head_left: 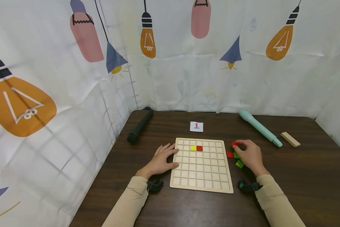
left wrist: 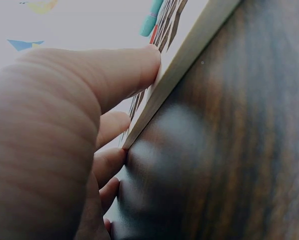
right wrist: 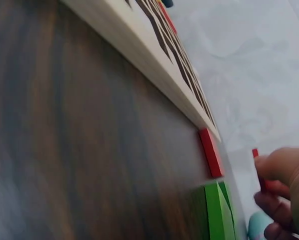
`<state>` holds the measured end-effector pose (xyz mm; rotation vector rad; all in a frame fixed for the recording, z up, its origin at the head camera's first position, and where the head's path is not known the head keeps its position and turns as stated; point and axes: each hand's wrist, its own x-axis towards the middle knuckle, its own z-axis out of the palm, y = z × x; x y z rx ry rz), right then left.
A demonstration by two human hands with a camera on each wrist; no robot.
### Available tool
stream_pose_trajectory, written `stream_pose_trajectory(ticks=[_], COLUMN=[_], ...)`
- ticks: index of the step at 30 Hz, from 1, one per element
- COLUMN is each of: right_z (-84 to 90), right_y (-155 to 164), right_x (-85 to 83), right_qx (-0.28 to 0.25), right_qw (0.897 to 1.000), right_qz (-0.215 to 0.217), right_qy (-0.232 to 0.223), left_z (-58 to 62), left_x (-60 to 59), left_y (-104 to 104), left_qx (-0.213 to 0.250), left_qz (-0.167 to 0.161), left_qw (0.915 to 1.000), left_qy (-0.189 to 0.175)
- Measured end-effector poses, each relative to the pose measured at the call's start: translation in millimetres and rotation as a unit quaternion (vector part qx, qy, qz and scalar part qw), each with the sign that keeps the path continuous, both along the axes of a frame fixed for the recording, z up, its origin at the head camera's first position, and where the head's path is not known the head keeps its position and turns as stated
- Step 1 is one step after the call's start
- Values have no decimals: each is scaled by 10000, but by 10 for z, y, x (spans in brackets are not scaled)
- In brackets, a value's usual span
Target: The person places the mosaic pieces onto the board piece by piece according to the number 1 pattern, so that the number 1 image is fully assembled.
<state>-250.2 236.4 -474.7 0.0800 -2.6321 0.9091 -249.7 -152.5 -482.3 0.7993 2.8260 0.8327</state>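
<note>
A wooden grid board (head_left: pixel 201 165) lies in the middle of the table, with a yellow tile (head_left: pixel 193 148) and a red tile (head_left: pixel 199 148) side by side in an upper row. My left hand (head_left: pixel 161 159) rests at the board's left edge, fingers spread, thumb and fingertips on the rim. Right of the board, my right hand (head_left: pixel 250 155) pinches another red tile (right wrist: pixel 260 170) between thumb and fingers. Below that hand, a loose red tile (right wrist: pixel 211 153) lies by the board's edge, beside green tiles (right wrist: pixel 218 212) on the table.
Behind the board lies a small printed pattern card (head_left: pixel 196 126). A black microphone-like stick (head_left: pixel 140 126) is at the back left. At the back right are a mint-green wand-shaped object (head_left: pixel 260 127) and a plain wooden block (head_left: pixel 290 139). A patterned curtain (head_left: pixel 184 82) hangs behind the table.
</note>
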Motion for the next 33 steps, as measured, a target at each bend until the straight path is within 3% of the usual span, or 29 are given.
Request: stream_pose_trajectory(ticks=[11,26,33], right_z=[-49,86,69], right_y=[-261,-484,-628], right_x=[-22,-23,-2], right_qx=[-313,-175,-240], right_qw=[9972,9910,9876], right_qz=[656,1319,1501], right_qy=[152,-114,-396], left_z=[-20,-4,-13], left_x=[-3,2,1], left_y=[5,0,3], left_qx=[19,70,8], left_qz=[25,86,60], left_qw=[10000,9999,10000], left_qy=[1,-86,-69])
